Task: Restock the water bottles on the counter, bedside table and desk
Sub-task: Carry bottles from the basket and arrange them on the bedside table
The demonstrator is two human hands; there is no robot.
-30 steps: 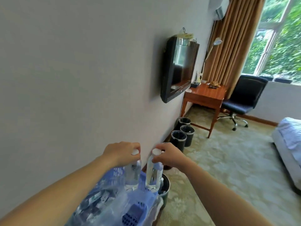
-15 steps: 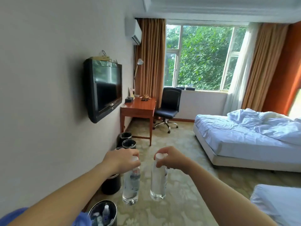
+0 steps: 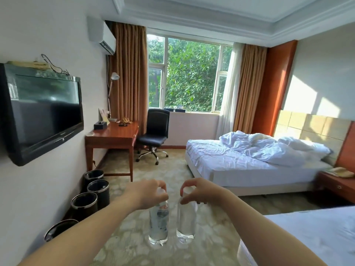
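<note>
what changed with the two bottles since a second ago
The left bottle and right bottle came up out of the blue basket and hang over the carpet as the view swung toward the desk. Unchanged: the left hand and right hand each grip a bottle by its cap.

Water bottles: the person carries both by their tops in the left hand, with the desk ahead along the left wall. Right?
Not both in one hand. The head view shows the left hand gripping the labelled bottle by its top and the right hand gripping the other bottle; the desk is ahead along the left wall.
</note>
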